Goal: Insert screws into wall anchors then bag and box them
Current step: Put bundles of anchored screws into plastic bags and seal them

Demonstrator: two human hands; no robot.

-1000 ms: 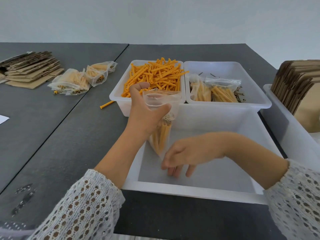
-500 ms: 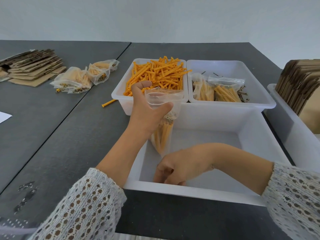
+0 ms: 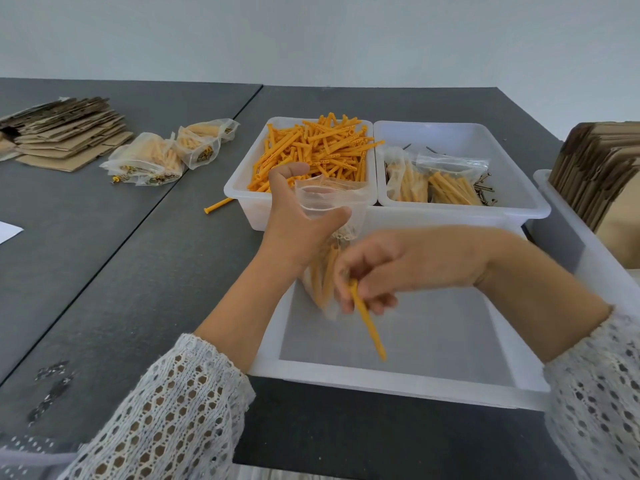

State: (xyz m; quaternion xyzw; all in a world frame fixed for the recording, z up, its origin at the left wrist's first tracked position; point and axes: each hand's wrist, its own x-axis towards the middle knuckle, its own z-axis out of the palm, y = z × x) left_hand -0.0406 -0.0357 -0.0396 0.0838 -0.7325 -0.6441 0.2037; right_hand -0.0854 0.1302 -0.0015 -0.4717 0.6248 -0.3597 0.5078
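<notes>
Left hand: the left hand is gripping the clear bag near its mouth, thumb and fingers curled round it, holding it upright over the near tray.
Right hand: the right hand is pinching one orange anchor by its upper end, tip pointing toward 5 o'clock, just beside the bag's lower part.
Bag in hand: it is already carrying a bundle of anchors; whether each has a screw I cannot tell.
Done so far: filled bags are lying on the desk at 10 o'clock, and two more bags are sitting in the tray at 1 o'clock among loose screws.
Supply: the anchor tray at 12 o'clock is looking heaped.
Left to do: judging by this, the bag is needing this anchor and sealing; boxing is looking not yet begun, with flat cartons stacked at 10 o'clock and more cartons at 2 o'clock.
</notes>
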